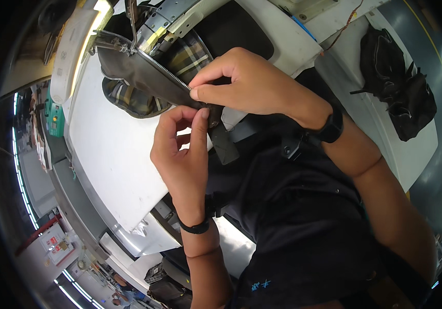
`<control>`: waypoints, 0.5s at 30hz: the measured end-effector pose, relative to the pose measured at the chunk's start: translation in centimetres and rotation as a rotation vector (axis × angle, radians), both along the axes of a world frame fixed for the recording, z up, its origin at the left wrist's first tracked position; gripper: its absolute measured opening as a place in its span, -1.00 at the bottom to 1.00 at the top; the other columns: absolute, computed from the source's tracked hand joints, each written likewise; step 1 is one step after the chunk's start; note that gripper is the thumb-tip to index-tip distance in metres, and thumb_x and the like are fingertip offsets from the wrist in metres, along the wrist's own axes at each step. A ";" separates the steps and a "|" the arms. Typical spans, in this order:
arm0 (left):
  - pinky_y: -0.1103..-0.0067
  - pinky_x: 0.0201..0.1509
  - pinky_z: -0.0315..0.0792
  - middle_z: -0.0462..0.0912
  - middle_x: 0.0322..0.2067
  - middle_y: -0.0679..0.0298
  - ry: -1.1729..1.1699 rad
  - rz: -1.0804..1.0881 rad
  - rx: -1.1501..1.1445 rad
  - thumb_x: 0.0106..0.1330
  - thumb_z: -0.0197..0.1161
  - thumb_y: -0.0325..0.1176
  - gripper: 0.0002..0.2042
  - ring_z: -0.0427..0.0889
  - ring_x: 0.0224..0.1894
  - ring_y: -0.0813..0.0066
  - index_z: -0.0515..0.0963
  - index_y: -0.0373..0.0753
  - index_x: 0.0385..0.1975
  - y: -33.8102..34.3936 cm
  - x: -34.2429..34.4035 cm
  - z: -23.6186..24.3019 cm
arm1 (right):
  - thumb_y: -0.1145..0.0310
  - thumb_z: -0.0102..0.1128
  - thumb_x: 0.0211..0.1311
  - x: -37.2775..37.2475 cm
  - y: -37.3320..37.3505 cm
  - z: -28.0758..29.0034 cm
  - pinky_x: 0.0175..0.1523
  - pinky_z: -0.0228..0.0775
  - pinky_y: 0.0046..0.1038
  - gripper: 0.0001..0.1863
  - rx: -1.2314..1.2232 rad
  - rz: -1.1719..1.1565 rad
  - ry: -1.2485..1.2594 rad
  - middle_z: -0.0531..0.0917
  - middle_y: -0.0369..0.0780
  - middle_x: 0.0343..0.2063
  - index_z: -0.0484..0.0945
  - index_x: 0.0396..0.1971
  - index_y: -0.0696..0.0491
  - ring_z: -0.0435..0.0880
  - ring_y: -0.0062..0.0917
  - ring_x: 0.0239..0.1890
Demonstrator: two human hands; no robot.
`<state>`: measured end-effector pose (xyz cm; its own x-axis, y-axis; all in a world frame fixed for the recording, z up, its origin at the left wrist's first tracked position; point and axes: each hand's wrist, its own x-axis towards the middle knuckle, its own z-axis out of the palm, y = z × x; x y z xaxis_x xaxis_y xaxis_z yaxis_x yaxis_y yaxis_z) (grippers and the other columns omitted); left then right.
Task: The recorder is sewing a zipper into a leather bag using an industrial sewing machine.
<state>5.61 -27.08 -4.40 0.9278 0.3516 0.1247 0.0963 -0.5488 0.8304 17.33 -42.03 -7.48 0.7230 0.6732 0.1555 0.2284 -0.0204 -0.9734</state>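
Note:
A dark brown garment piece [146, 74] with a metal-toothed zipper [164, 68] along its edge lies on the white sewing table. The zipper runs under the presser foot [132, 47] of a sewing machine. My right hand [259, 85] pinches the zipper's near end between thumb and forefinger. Just below it, my left hand [182, 154] is closed in a pinch on the garment's lower edge, with the middle fingers curled. Plaid lining [136, 98] shows on both sides of the dark cloth. A loose dark strip [224, 147] hangs down beside my left thumb.
The sewing machine [172, 20] stands at the far edge, with a lit lamp strip [89, 33] on its left. The white tabletop [112, 154] spreads to the left. A bundle of dark cloth [396, 82] lies on a white surface at right. A green box [55, 117] sits far left.

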 end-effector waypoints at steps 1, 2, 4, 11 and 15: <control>0.63 -0.30 0.59 0.71 -0.36 0.32 0.004 0.021 0.046 0.38 0.45 -0.43 -0.87 0.71 -0.32 0.60 0.63 -0.30 -0.24 -0.4 0.0 0.2 | 0.30 0.32 0.33 -0.1 0.1 -0.3 -0.25 0.46 -0.52 -0.73 0.011 -0.038 0.001 0.75 -0.23 -0.46 0.75 -0.21 0.24 0.62 -0.68 -0.41; 0.62 -0.31 0.60 0.72 -0.36 0.30 0.007 0.044 0.092 0.38 0.45 -0.43 -0.88 0.73 -0.32 0.58 0.62 -0.29 -0.25 -0.7 0.0 0.4 | 0.30 0.33 0.34 -0.3 0.3 -0.4 -0.23 0.48 -0.52 -0.73 0.023 -0.074 0.002 0.76 -0.22 -0.45 0.76 -0.20 0.23 0.64 -0.67 -0.39; 0.63 -0.33 0.59 0.73 -0.36 0.28 -0.028 0.050 0.198 0.36 0.47 -0.42 -0.85 0.74 -0.34 0.57 0.62 -0.28 -0.22 -1.1 -0.2 0.6 | 0.31 0.31 0.36 -0.7 0.4 -0.2 -0.22 0.48 -0.53 -0.73 0.038 -0.060 0.022 0.77 -0.22 -0.43 0.75 -0.16 0.24 0.66 -0.67 -0.37; 0.67 -0.39 0.55 0.74 -0.35 0.23 -0.008 0.032 0.158 0.33 0.49 -0.42 -0.77 0.75 -0.36 0.57 0.59 -0.30 -0.12 -1.2 0.3 0.8 | 0.41 0.20 0.45 -1.9 0.4 -1.3 -0.19 0.51 -0.58 -0.72 0.173 -0.131 0.167 0.75 -0.26 -0.32 0.69 -0.02 0.28 0.71 -0.67 -0.29; 0.63 -0.36 0.60 0.73 -0.34 0.20 -0.050 0.000 0.170 0.37 0.44 -0.44 -0.77 0.76 -0.35 0.54 0.58 -0.31 -0.06 -0.9 0.5 1.0 | 0.41 0.24 0.43 -2.6 1.0 -1.6 -0.15 0.53 -0.55 -0.76 0.197 -0.239 -0.070 0.78 -0.18 -0.30 0.71 -0.06 0.24 0.75 -0.57 -0.26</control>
<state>6.11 -27.98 -3.43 0.9190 0.3216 0.2283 0.0572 -0.6816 0.7295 14.70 -41.04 -9.07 0.8400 0.4375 0.3210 0.3066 0.1056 -0.9460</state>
